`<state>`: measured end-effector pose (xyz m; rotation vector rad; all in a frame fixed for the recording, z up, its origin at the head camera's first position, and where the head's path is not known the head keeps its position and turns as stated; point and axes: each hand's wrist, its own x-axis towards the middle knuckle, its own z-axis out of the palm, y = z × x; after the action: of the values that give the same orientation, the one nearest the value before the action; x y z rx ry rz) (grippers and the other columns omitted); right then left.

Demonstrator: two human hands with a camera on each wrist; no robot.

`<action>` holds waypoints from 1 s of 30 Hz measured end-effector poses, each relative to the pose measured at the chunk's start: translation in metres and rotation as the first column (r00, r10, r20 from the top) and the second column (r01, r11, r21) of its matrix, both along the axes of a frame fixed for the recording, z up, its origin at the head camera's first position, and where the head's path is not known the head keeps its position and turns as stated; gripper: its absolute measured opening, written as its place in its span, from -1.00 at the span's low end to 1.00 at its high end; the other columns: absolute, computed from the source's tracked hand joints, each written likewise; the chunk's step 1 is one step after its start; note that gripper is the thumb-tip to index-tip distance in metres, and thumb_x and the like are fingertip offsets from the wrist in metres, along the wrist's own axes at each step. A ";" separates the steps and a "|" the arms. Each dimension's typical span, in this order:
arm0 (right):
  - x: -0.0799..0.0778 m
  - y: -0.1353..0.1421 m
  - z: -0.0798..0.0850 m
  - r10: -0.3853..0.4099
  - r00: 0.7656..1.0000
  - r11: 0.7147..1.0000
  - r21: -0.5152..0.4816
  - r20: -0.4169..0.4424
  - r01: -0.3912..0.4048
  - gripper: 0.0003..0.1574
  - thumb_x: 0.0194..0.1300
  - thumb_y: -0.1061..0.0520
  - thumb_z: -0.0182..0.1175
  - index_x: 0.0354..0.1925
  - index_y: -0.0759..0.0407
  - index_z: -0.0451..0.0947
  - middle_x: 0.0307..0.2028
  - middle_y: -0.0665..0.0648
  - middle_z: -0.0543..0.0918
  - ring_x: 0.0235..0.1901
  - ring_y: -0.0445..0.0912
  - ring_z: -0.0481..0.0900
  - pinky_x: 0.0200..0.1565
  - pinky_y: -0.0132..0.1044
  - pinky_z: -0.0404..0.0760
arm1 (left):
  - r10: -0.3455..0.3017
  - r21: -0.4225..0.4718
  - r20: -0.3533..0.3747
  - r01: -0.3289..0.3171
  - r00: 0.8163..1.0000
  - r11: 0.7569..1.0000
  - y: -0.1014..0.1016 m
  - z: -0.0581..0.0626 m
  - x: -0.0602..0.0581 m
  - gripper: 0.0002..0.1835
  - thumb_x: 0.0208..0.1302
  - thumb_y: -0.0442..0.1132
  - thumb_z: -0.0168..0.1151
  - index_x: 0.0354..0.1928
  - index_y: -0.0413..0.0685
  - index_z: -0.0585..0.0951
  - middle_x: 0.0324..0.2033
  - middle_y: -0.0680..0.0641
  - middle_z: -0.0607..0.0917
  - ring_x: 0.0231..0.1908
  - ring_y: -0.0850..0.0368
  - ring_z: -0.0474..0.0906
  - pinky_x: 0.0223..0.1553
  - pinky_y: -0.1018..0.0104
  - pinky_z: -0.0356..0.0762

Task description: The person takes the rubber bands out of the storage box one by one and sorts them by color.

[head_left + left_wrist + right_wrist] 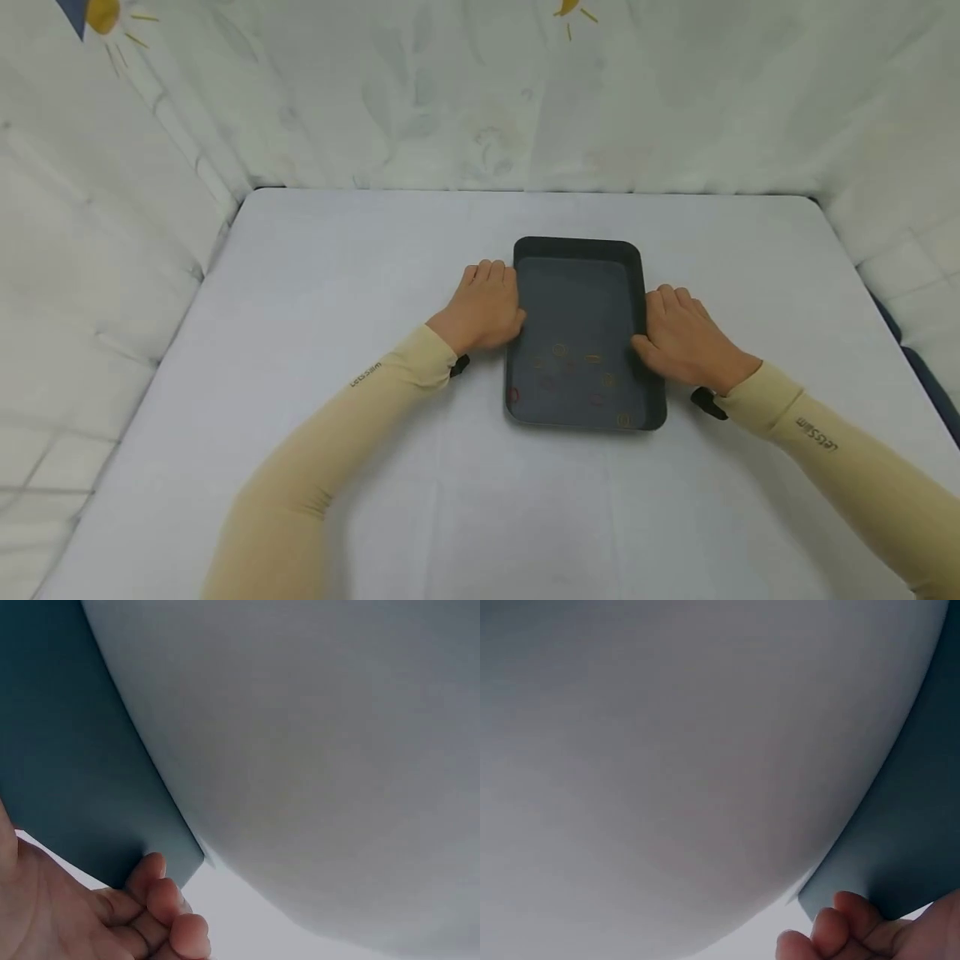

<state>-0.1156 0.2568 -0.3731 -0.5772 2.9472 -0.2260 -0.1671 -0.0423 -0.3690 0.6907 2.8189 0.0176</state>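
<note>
A dark grey rectangular tray (577, 300) with raised walls lies on the white table, its long sides running away from me. My left hand (486, 307) grips its left side wall, thumb over the rim and fingers against the outside. On the opposite side my right hand (682, 337) holds the right wall in the same way. Several small ring-like bits, red and yellowish, lie in the near half of the tray, among them a red ring (513, 394). In the left wrist view curled fingertips (154, 874) touch the outer wall; the right wrist view shows fingertips (855, 907) against it too.
The white-covered table (337, 258) extends around the tray on all sides. Pale patterned curtains (450, 100) hang behind its far edge and along the left and right sides. Dark wrist straps (707, 403) show at the cuffs of the beige sleeves.
</note>
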 end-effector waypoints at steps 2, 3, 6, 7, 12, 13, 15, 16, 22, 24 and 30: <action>-0.002 -0.009 0.000 0.007 1.000 1.000 0.002 -0.007 -0.007 -0.70 0.38 0.09 -0.08 -0.16 0.36 0.30 -0.31 0.24 0.33 -0.25 0.14 0.26 -0.20 -0.12 0.22 | 0.010 0.006 0.001 -0.010 1.000 1.000 -0.009 0.000 0.000 -0.52 0.57 0.00 -0.15 0.22 -0.27 0.35 0.06 -0.18 0.42 0.18 -0.14 0.28 0.32 -0.02 0.20; -0.002 -0.013 0.000 0.011 1.000 1.000 0.003 -0.012 -0.011 -0.71 0.37 0.09 -0.08 -0.18 0.35 0.30 -0.32 0.24 0.33 -0.25 0.14 0.27 -0.20 -0.13 0.22 | 0.016 0.010 0.001 -0.016 1.000 1.000 -0.014 -0.001 0.000 -0.51 0.57 0.00 -0.15 0.23 -0.27 0.35 0.07 -0.19 0.42 0.19 -0.15 0.28 0.33 -0.03 0.20; -0.004 -0.026 0.000 0.027 0.999 1.000 0.003 -0.032 -0.027 -0.71 0.35 0.08 -0.05 -0.21 0.33 0.29 -0.34 0.22 0.33 -0.28 0.13 0.27 -0.23 -0.14 0.22 | 0.026 0.019 -0.004 -0.026 1.000 0.999 -0.027 -0.001 0.000 -0.50 0.55 0.00 -0.12 0.24 -0.29 0.35 0.06 -0.20 0.43 0.18 -0.16 0.30 0.33 -0.05 0.22; -0.005 -0.030 0.000 0.034 0.999 0.999 0.006 -0.038 -0.033 -0.72 0.34 0.07 -0.04 -0.22 0.32 0.29 -0.35 0.22 0.32 -0.28 0.12 0.27 -0.23 -0.15 0.22 | 0.029 0.022 -0.005 -0.028 1.000 0.999 -0.032 -0.001 0.001 -0.50 0.55 0.00 -0.12 0.24 -0.30 0.35 0.06 -0.20 0.43 0.18 -0.17 0.30 0.32 -0.05 0.22; -0.009 -0.052 -0.001 0.066 0.996 0.998 0.013 -0.060 -0.066 -0.70 0.34 0.06 -0.01 -0.25 0.32 0.30 -0.37 0.21 0.31 -0.32 0.10 0.26 -0.24 -0.15 0.23 | 0.041 0.044 -0.014 -0.040 0.999 0.998 -0.056 -0.001 0.004 -0.55 0.53 -0.03 -0.10 0.15 -0.31 0.38 -0.03 -0.21 0.42 0.11 -0.18 0.29 0.27 -0.07 0.22; -0.010 -0.057 -0.002 0.074 0.995 0.997 0.012 -0.066 -0.073 -0.70 0.34 0.06 0.00 -0.26 0.32 0.31 -0.38 0.21 0.31 -0.32 0.10 0.26 -0.24 -0.15 0.24 | 0.042 0.048 -0.016 -0.041 0.999 0.998 -0.062 -0.001 0.005 -0.57 0.53 -0.04 -0.10 0.12 -0.31 0.38 -0.06 -0.20 0.41 0.08 -0.18 0.28 0.25 -0.07 0.22; -0.012 -0.068 -0.003 0.089 0.993 0.996 0.007 -0.074 -0.089 -0.69 0.33 0.05 0.01 -0.26 0.32 0.32 -0.38 0.21 0.32 -0.32 0.10 0.26 -0.23 -0.14 0.26 | 0.050 0.056 -0.018 -0.049 0.999 0.997 -0.073 0.000 0.008 -0.59 0.52 -0.04 -0.08 0.07 -0.30 0.38 -0.10 -0.20 0.40 0.05 -0.17 0.28 0.23 -0.08 0.21; -0.013 -0.074 -0.003 0.097 0.992 0.995 0.003 -0.074 -0.097 -0.69 0.33 0.05 0.01 -0.26 0.32 0.32 -0.38 0.20 0.32 -0.32 0.10 0.26 -0.22 -0.14 0.27 | 0.057 0.060 -0.018 -0.056 0.998 0.997 -0.080 0.001 0.010 -0.60 0.52 -0.04 -0.06 0.05 -0.29 0.38 -0.11 -0.20 0.40 0.04 -0.17 0.27 0.22 -0.09 0.21; -0.015 -0.104 -0.001 0.133 0.989 0.991 -0.003 -0.070 -0.133 -0.71 0.32 0.04 0.03 -0.29 0.29 0.32 -0.38 0.19 0.32 -0.31 0.09 0.26 -0.22 -0.16 0.27 | 0.085 0.059 -0.029 -0.083 0.996 0.995 -0.112 0.002 0.023 -0.61 0.51 -0.06 -0.02 0.02 -0.32 0.37 -0.15 -0.20 0.38 0.00 -0.18 0.27 0.19 -0.12 0.22; -0.013 -0.110 -0.001 0.138 0.988 0.990 -0.001 -0.072 -0.138 -0.71 0.31 0.04 0.04 -0.28 0.28 0.33 -0.38 0.19 0.32 -0.30 0.09 0.26 -0.21 -0.15 0.29 | 0.083 0.060 -0.038 -0.081 0.996 0.995 -0.119 0.002 0.025 -0.61 0.51 -0.07 -0.02 0.01 -0.33 0.37 -0.17 -0.20 0.38 -0.01 -0.18 0.28 0.18 -0.12 0.23; -0.009 -0.125 0.000 0.143 0.987 0.990 -0.007 -0.076 -0.144 -0.70 0.30 0.04 0.04 -0.28 0.29 0.34 -0.38 0.19 0.33 -0.29 0.10 0.27 -0.17 -0.12 0.35 | 0.082 0.065 -0.056 -0.078 0.995 0.995 -0.134 0.003 0.029 -0.63 0.47 -0.11 -0.03 0.00 -0.34 0.36 -0.20 -0.20 0.38 -0.04 -0.19 0.29 0.16 -0.13 0.23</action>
<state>-0.1243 0.1319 -0.3734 -0.8130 2.9600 -0.2123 -0.1378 -0.1759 -0.3656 0.6007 2.9116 0.1017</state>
